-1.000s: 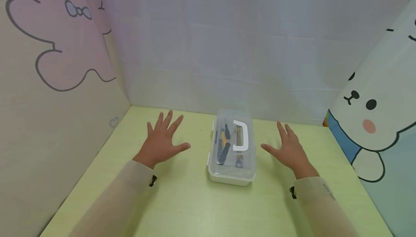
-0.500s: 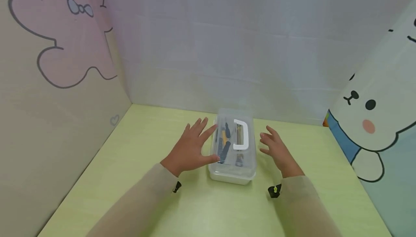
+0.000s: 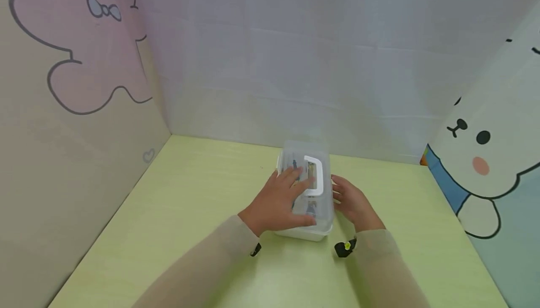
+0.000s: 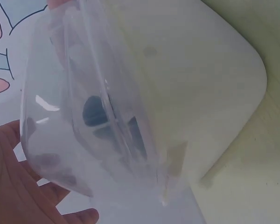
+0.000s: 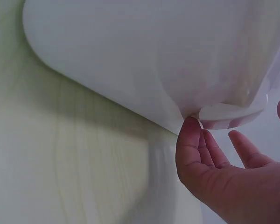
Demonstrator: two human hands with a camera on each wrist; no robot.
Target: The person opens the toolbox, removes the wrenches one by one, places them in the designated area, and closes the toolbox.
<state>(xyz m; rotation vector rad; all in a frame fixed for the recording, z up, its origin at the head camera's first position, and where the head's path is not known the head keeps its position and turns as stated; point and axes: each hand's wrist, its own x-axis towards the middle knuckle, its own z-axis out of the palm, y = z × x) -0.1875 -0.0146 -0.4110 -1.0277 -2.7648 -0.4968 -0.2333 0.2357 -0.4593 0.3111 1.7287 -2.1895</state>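
A clear-lidded white storage box stands on the table, its lid down. A white carrying handle lies on the lid, and dark-handled tools show through the plastic. My left hand reaches over the lid from the left with fingers spread, covering part of the tools. In the left wrist view its fingers are close beside the clear lid. At the box's right side is my right hand, its fingers slightly bent. The right wrist view has a fingertip right at the lower edge of a pale latch.
The pale yellow-green table extends around the box on both sides. A plain pale sheet hangs behind it, close to the box's far end. Sheets with cartoon figures flank the table left and right.
Both hands have moved inward to the box. The left now lies over the lid, and the right has come up against the right side. The box has stayed in place.
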